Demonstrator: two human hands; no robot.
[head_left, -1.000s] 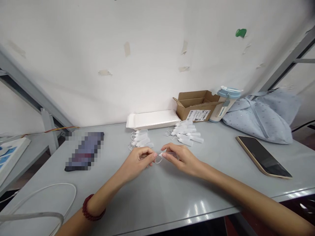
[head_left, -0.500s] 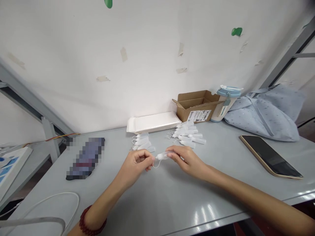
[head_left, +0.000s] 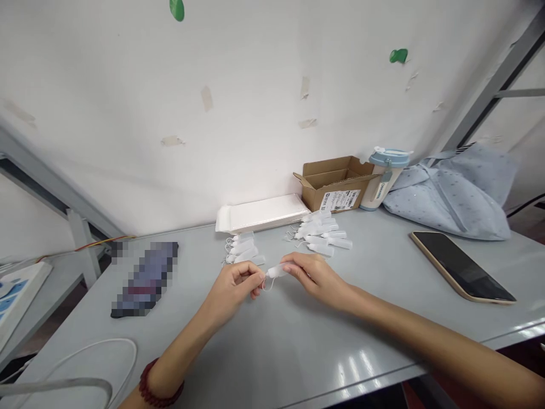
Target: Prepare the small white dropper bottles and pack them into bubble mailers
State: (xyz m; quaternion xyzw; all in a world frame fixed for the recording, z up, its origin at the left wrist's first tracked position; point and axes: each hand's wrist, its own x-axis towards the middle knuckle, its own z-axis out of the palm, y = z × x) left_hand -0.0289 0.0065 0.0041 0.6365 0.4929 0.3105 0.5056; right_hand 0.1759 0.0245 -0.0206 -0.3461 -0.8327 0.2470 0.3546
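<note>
A small translucent dropper bottle (head_left: 276, 271) is held tilted above the table, its thin strap looping down below the nozzle end. My right hand (head_left: 313, 275) is closed around the bottle's body. At the nozzle end, my left hand (head_left: 240, 282) pinches the small cap between thumb and forefinger; the fingertips mostly hide the cap. Just behind my left hand lie several similar dropper bottles (head_left: 243, 247) side by side. Behind my right hand is another loose pile of dropper bottles (head_left: 317, 230).
A white padded mailer (head_left: 264, 212) and an open cardboard box (head_left: 336, 190) stand along the wall, beside a tumbler (head_left: 381, 182) and a pale blue fabric bag (head_left: 447, 199). A phone (head_left: 462, 266) lies at right. At left are a blurred dark item (head_left: 147, 278) and a white cable (head_left: 134, 358).
The camera view has shifted slightly. Both hands stay at the bottle, and the bottle's nozzle end sits close against the left fingertips. The bottle piles look the same.
</note>
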